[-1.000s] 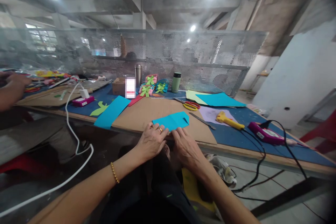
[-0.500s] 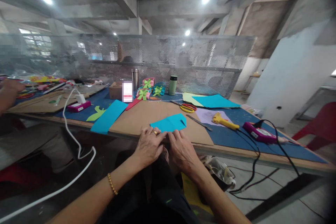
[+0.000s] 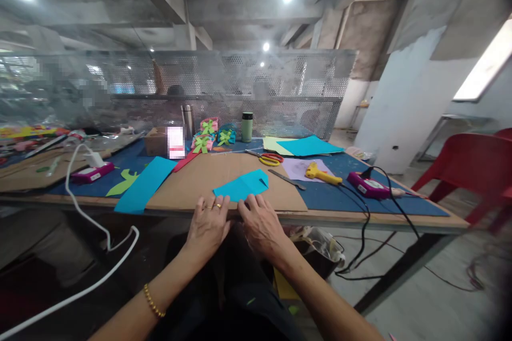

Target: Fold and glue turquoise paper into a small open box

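Note:
A folded blue sheet [image 3: 242, 184], paper or felt, lies on the brown cardboard [image 3: 192, 181] at the table's front edge. Its right end carries a small creased flap. My left hand [image 3: 210, 224] rests at the cardboard's edge by the sheet's lower left side, fingers stretched out and nothing seen in them. To its right, my right hand [image 3: 262, 226] lies with slightly bent, separate fingers at the sheet's lower edge. Both thumbs are low, partly hidden under the hands. A longer blue strip [image 3: 146, 184] lies left, overhanging the table edge.
Right of the cardboard lie scissors [image 3: 270, 159], a metal blade-like tool [image 3: 287, 178], a yellow glue gun [image 3: 323, 174] and a purple power strip [image 3: 368, 185]. Behind stand a green bottle [image 3: 247, 128], a steel flask [image 3: 187, 120] and decorated bundles [image 3: 203, 142]. A white cable [image 3: 92, 287] hangs at left.
My hands have moved apart, and the left fingers have straightened onto the cardboard edge. The view has turned right, so the table appears shifted left. The other person's hand at far left has left view.

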Motion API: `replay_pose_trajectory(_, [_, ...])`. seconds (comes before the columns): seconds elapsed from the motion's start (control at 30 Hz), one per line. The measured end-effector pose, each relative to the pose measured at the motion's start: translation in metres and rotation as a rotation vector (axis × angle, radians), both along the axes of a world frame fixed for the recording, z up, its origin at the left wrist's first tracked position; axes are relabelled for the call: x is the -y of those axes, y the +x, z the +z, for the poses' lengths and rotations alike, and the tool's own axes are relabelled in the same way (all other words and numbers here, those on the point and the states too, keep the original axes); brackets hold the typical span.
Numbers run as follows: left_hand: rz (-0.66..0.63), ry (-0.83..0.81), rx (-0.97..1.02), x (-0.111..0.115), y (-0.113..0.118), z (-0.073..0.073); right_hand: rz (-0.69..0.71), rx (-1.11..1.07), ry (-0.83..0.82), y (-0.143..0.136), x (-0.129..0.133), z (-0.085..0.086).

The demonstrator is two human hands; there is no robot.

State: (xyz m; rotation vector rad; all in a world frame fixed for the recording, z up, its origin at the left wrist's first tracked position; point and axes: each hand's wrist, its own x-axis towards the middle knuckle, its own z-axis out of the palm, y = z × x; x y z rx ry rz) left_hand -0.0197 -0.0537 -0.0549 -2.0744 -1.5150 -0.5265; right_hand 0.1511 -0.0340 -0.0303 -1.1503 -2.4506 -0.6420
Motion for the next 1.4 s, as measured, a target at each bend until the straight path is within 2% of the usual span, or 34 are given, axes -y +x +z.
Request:
replay_pose_trajectory(0.13, [0.072,0.020,0.029,0.006,-0.004,-0.007,0.000,0.010,0.009,0.000,0.001,0.001])
replay_pose_trajectory(0.27, [0.127,0.017,0.023,0.006,0.007,-0.001,-0.008,0.008,-0.003,0.000,-0.002,-0.001])
replay_pose_trajectory(0.43, [-0.020,0.017,0.029,-0.006,0.018,-0.002,0.010,-0.017,-0.029,-0.002,-0.003,-0.005])
replay_pose_trajectory(0.53, [-0.041,0.015,0.030,-0.011,0.017,-0.008,0.032,-0.057,-0.058,0.000,-0.002,-0.004])
replay_pose_trajectory(0.63, [-0.029,0.018,0.049,-0.011,0.016,-0.011,0.156,-0.158,-0.145,0.014,-0.009,0.002])
replay_pose_trajectory(0.7, [-0.029,0.019,0.060,-0.009,0.017,-0.010,0.260,-0.261,-0.206,0.030,-0.021,0.009])
replay_pose_trajectory(0.73, [-0.028,0.017,0.064,-0.008,0.018,-0.009,0.269,-0.317,-0.208,0.039,-0.028,0.012])
replay_pose_trajectory(0.8, [-0.025,0.010,0.063,-0.007,0.020,-0.007,0.197,-0.334,-0.153,0.055,-0.043,0.017])
replay_pose_trajectory(0.9, [-0.031,0.005,0.050,-0.007,0.021,-0.002,0.103,-0.186,-0.130,0.069,-0.056,0.020])
replay_pose_trajectory(1.03, [-0.043,0.013,0.043,-0.021,0.007,0.008,0.037,-0.096,-0.076,0.060,-0.048,0.017])
replay_pose_trajectory(1.2, [-0.015,-0.060,0.044,-0.050,-0.027,0.022,0.084,-0.089,-0.116,0.036,-0.039,0.014])
replay_pose_trajectory(1.3, [-0.046,-0.095,0.023,-0.057,-0.037,0.022,0.079,-0.128,-0.167,0.030,-0.042,0.013])
replay_pose_trajectory(1.4, [-0.060,-0.108,0.026,-0.055,-0.038,0.019,0.089,-0.147,-0.183,0.032,-0.044,0.012])
